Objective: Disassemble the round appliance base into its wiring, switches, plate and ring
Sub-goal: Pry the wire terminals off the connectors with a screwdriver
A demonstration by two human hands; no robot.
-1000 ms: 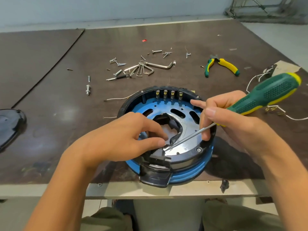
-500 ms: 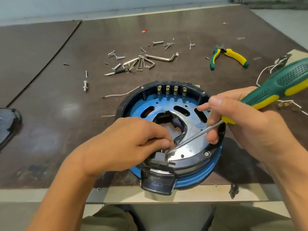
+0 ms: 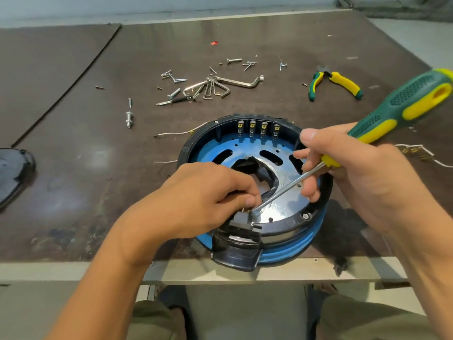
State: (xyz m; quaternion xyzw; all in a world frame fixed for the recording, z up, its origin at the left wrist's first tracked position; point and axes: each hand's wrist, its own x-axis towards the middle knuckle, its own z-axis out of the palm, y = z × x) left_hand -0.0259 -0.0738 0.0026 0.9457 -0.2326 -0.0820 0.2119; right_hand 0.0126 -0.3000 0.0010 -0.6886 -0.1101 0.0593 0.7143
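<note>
The base (image 3: 247,148) lies open side up at the near edge of the counter (image 3: 98,155), its front lip just over the edge. It looks about midway through being taken apart. Loose screws (image 3: 176,79) and hex keys (image 3: 215,87) lie scattered behind it with pliers (image 3: 335,84). White wires (image 3: 176,133) lie freed to its left and more (image 3: 416,150) to its right. A black cover (image 3: 12,173) sits well apart at the far left. A good part of the wiring and fasteners is therefore out. Left in place are the plate (image 3: 282,207), seated inside the black rim, the blue ring (image 3: 294,251) round the outside, a row of brass terminals (image 3: 257,130) at the back wall, and the black switch (image 3: 241,224) at the front. The switch seems to be the step in hand. The left hand (image 3: 203,200) reaches into the base, its fingers (image 3: 250,200) curled and pinching at the top of the switch; what exactly they hold is hidden. The right hand (image 3: 362,177) grips the screwdriver (image 3: 402,104), fingers wrapped where the handle meets the shaft. Its tip is down beside the left thumb at the switch, apparently prying or turning there. At least one rim screw remains at the right, so the plate and ring should come after.
</note>
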